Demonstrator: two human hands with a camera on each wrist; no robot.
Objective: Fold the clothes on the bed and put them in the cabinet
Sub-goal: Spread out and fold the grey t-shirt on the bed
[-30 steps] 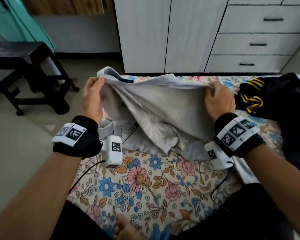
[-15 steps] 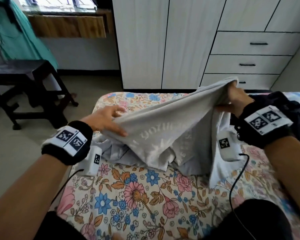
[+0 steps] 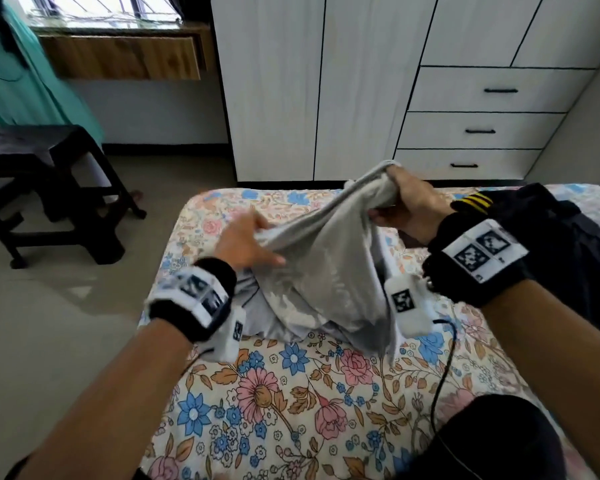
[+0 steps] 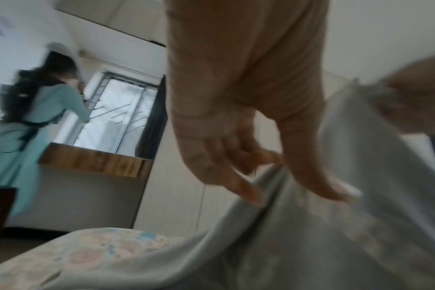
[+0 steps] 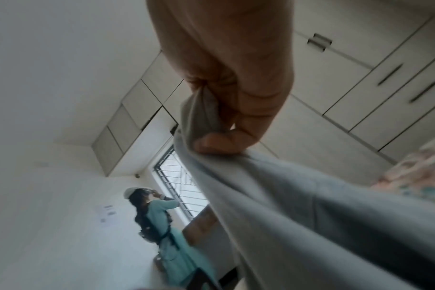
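A light grey shirt (image 3: 329, 271) hangs bunched above the floral bed (image 3: 291, 393). My right hand (image 3: 400, 206) grips one edge of it in a fist, raised near the bed's far end; the right wrist view shows cloth (image 5: 298, 206) squeezed between thumb and fingers (image 5: 219, 144). My left hand (image 3: 246, 242) pinches the shirt lower and to the left; in the left wrist view the thumb and fingers (image 4: 308, 176) close over a fold of the cloth (image 4: 311, 235). The rest of the shirt lies crumpled on the bed. The white cabinet (image 3: 326, 84) stands behind, doors shut.
A dark garment with yellow stripes (image 3: 551, 244) lies on the bed at the right. A dark wooden stool (image 3: 49, 188) stands on the floor at the left. A person in teal clothing (image 5: 166, 225) stands by the window. Drawers (image 3: 482, 129) are closed.
My right hand has lifted its edge of the shirt higher and toward the middle. My left hand has shifted right along the cloth, so both hands are closer together.
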